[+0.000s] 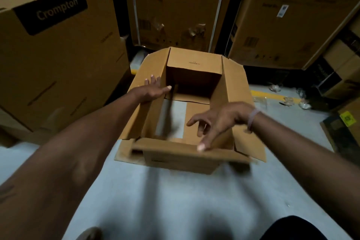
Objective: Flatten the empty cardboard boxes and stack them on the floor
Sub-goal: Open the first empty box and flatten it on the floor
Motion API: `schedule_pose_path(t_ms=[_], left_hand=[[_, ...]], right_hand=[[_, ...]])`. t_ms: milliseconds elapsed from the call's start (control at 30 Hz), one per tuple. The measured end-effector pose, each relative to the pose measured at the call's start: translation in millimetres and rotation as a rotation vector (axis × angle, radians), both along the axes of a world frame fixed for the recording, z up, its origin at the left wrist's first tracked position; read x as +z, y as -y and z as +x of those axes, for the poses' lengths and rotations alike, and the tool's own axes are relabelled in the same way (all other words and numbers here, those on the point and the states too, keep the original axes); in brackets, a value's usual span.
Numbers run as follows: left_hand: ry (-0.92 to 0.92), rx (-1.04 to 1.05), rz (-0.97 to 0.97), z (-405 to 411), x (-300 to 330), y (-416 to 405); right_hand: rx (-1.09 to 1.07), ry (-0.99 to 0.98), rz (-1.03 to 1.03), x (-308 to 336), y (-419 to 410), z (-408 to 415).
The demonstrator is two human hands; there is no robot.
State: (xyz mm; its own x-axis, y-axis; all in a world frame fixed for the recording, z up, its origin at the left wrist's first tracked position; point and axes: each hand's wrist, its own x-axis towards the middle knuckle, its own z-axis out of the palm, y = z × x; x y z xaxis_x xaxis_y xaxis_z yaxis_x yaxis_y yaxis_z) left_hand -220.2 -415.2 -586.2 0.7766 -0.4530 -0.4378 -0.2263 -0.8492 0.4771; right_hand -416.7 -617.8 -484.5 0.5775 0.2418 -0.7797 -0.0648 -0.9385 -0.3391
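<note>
One open cardboard box (192,107) sits on the pale grey floor (175,197) at frame centre, brown corrugated, all four top flaps splayed outward. Bottom is partly open: floor shows through a gap on the left of the interior, one bottom flap still lying flat on the right. Far wall upright, small print on the far flap, too small to read. Near flap folded out toward the bottom of the frame, with a label on the near wall, blurred. Left hand (152,89) lies flat on the left flap, fingers straight and spread, thumb at the inner edge, gripping nothing. Right hand (216,122) hovers over the box's near right corner, fingers loosely spread and pointing down, thumb tip at or just above the near flap edge; contact can't be confirmed due to motion blur. It holds nothing. Band on the right wrist. Upper left of frame: large box marked Crompton (58,48). Top centre and upper right: tall cartons (175,9) with white stickers, standing behind the box. Right edge: yellow floor line (272,95) with scattered clear plastic scraps (288,101).
</note>
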Motion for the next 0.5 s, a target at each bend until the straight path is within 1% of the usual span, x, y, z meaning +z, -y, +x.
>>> schedule_pose_path(t_ms=[67,100,167,267,300,400,500], left_hand=[[0.12,-0.012,0.066,-9.7,-9.1,5.2],[0.167,-0.003,0.063,-13.3,-14.0,7.0],[0.242,0.015,0.051,-17.8,-21.7,9.1],[0.319,0.026,0.071,-19.9,-28.5,10.6],[0.342,0.032,0.082,-20.6,-29.4,11.2],[0.408,0.053,0.097,-20.3,-28.4,14.2],[0.456,0.04,0.08,-18.6,-27.4,17.3]], right_hand=[[0.081,0.127,-0.198,-47.9,-14.7,-21.4],[0.077,0.212,-0.232,-70.0,-19.2,-30.6],[0.027,0.343,-0.213,-104.1,-23.0,-40.0],[-0.012,0.427,-0.149,-118.1,-23.9,-42.9],[0.0,0.41,-0.13,-115.7,-24.8,-43.5],[-0.033,0.22,-0.034,-102.9,-32.6,-50.7],[-0.089,0.079,0.134,-100.5,-60.8,-67.9]])
